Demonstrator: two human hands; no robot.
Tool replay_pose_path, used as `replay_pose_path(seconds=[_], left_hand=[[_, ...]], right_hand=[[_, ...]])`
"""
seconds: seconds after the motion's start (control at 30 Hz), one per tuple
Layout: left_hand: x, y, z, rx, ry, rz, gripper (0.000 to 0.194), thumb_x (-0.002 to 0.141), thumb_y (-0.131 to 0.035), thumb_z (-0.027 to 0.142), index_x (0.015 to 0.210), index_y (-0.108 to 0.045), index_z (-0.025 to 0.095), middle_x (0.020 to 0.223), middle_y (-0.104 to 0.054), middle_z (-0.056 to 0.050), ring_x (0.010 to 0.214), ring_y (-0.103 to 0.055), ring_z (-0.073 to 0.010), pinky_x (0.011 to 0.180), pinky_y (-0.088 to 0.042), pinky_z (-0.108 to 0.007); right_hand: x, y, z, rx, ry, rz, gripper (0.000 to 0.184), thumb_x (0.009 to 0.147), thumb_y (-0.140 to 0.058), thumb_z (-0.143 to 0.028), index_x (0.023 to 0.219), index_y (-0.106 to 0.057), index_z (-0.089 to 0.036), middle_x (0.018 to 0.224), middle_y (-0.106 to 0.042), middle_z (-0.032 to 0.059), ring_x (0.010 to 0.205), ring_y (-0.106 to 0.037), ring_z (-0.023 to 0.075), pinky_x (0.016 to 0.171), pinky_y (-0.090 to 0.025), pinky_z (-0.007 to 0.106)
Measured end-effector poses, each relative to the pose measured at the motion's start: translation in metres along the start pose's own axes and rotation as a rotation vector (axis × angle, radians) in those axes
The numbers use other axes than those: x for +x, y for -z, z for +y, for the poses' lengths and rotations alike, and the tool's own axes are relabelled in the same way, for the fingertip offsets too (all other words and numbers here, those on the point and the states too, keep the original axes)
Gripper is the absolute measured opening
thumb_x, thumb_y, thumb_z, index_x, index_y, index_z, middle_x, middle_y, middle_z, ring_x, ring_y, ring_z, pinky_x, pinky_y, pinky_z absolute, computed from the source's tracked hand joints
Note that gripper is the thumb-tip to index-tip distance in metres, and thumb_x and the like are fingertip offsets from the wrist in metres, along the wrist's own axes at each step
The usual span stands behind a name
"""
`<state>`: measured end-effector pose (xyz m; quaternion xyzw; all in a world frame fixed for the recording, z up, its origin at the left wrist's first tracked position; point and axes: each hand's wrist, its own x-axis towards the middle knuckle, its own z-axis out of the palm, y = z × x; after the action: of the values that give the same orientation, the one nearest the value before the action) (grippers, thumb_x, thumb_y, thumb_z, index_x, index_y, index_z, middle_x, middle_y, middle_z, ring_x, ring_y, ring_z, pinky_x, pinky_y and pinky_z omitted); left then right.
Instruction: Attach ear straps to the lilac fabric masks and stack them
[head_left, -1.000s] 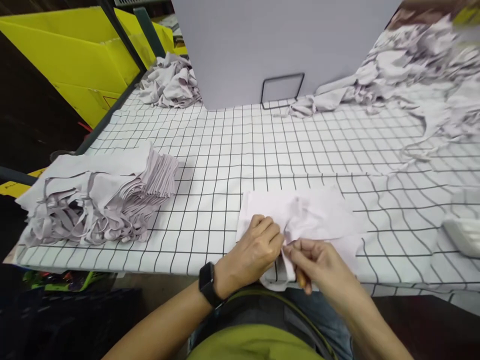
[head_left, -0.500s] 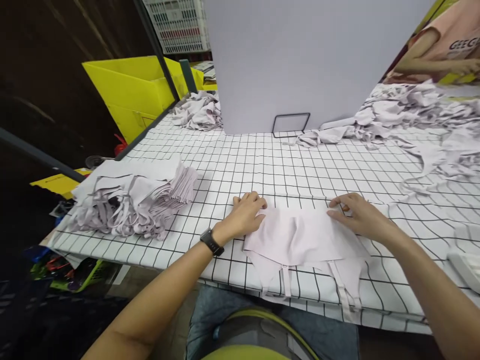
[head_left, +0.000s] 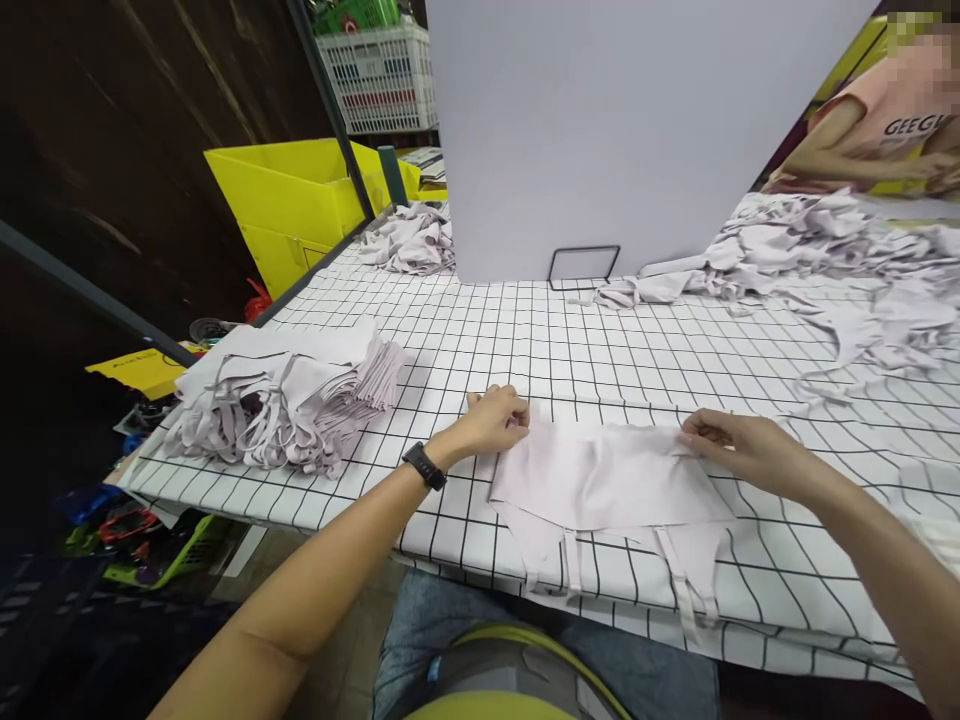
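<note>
A pale pink strappy top (head_left: pixel 607 480) lies spread on the checked tablecloth in front of me, its straps pointing toward my body and hanging over the table's front edge. My left hand (head_left: pixel 496 418), with a black watch on the wrist, is closed in a pinch at the top's far left corner. At the far right corner, the thumb and fingers of my right hand (head_left: pixel 731 445) are closed on the fabric. Soft creases run down the middle of the cloth. To the left sits a neat stack of folded pink tops (head_left: pixel 292 400), straps bunched at its near side.
A large pale board (head_left: pixel 600 130) stands across the back of the checked table (head_left: pixel 480 340), with a wire stand (head_left: pixel 583 265) at its foot. Loose pink garments (head_left: pixel 840 250) are heaped at the right. Yellow bins (head_left: pixel 285 195) stand back left. A co-worker (head_left: pixel 862 140) sits at far right.
My right hand has shifted slightly right along the top's far edge, its fingers drawn closer together. The left fingers have curled in tighter at the corner. The whole view has tilted up a little.
</note>
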<state>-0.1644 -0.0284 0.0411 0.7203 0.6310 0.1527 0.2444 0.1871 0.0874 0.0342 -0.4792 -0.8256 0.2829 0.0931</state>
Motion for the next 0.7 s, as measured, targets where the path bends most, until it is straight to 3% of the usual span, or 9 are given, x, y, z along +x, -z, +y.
replay_pose_path(seconds=[0.17,0.3,0.4,0.5,0.7], left_hand=[[-0.005,0.008,0.001,0.023,-0.003,0.026,0.008,0.086,-0.052,0.018,0.083,-0.06,0.018,0.1,-0.059,-0.005,0.105,-0.054,-0.0254,0.087,-0.037,-0.043],[0.008,-0.007,0.011,0.051,-0.043,0.011,0.012,0.089,-0.054,0.023,0.097,-0.062,0.021,0.104,-0.059,-0.006,0.108,-0.051,-0.0268,0.09,-0.036,-0.044],[0.021,-0.017,0.014,0.074,-0.038,-0.016,0.004,0.087,-0.056,0.021,0.086,-0.058,0.019,0.104,-0.059,-0.008,0.106,-0.05,-0.028,0.088,-0.035,-0.044],[0.027,-0.017,0.013,0.066,-0.026,-0.043,0.008,0.084,-0.055,0.015,0.077,-0.053,0.018,0.097,-0.062,-0.007,0.103,-0.052,-0.0272,0.085,-0.034,-0.041],[0.026,-0.008,0.01,0.016,-0.026,-0.059,0.008,0.083,-0.052,0.012,0.082,-0.057,0.018,0.075,-0.064,-0.001,0.092,-0.057,-0.0247,0.083,-0.03,-0.039]], right_hand=[[-0.003,0.005,0.004,-0.035,-0.027,0.083,0.028,0.078,-0.062,-0.055,0.071,-0.066,-0.028,0.071,-0.074,0.0077,0.068,-0.065,0.0304,0.061,-0.046,0.04],[-0.003,-0.002,0.004,-0.018,-0.026,0.119,0.024,0.081,-0.061,-0.051,0.071,-0.065,-0.029,0.071,-0.073,0.0062,0.068,-0.064,0.0284,0.063,-0.047,0.04],[-0.004,-0.007,0.005,-0.009,-0.023,0.13,0.026,0.083,-0.06,-0.052,0.073,-0.065,-0.029,0.07,-0.07,0.005,0.064,-0.06,0.0249,0.06,-0.046,0.037],[-0.007,-0.009,0.006,0.029,-0.008,0.138,0.03,0.081,-0.06,-0.056,0.073,-0.067,-0.028,0.066,-0.067,0.0042,0.059,-0.056,0.022,0.056,-0.044,0.034],[-0.011,-0.008,0.003,0.12,-0.053,0.14,0.03,0.075,-0.066,-0.056,0.076,-0.067,-0.025,0.071,-0.068,0.0038,0.064,-0.059,0.0209,0.06,-0.048,0.033]])
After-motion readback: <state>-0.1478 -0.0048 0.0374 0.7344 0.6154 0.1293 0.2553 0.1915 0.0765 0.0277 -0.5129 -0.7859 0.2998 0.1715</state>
